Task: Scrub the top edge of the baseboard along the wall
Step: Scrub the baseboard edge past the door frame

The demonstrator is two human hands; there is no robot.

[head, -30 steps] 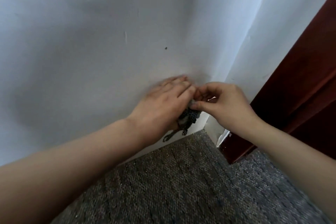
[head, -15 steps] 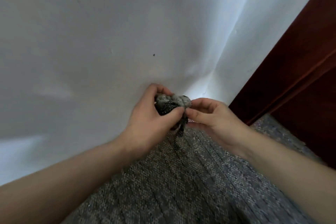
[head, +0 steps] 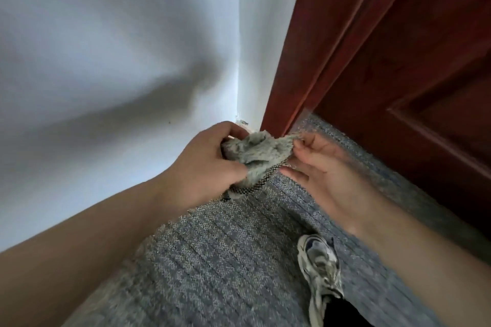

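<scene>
Two bare hands meet low in a corner with one cloth between them. The left hand (head: 210, 162) has its fingers and thumb curled round the near end of the fuzzy grey cloth (head: 255, 154), bunching it. One strip of dark mesh trim shows along the edge that hangs below that hand. The right hand (head: 318, 167) lies palm up just right of the cloth, fingers loosely bent, with its fingertips (head: 299, 144) at the cloth's far corner. Motion blur hides whether they pinch it. The cloth is off the wall, held above the grey carpet (head: 212, 260) that runs beneath both hands. Two white wall faces (head: 119, 34) meet in one corner just beyond the left hand's knuckles, with a small chipped spot (head: 242, 122) at the foot. The baseboard's top edge cannot be told apart from the white wall. One dark red door (head: 411, 61) stands beyond and to the right of the right hand. One grey-and-white sneaker (head: 318, 265) rests on the carpet below the right wrist, with a dark trouser leg (head: 342, 313) nearer the camera.
</scene>
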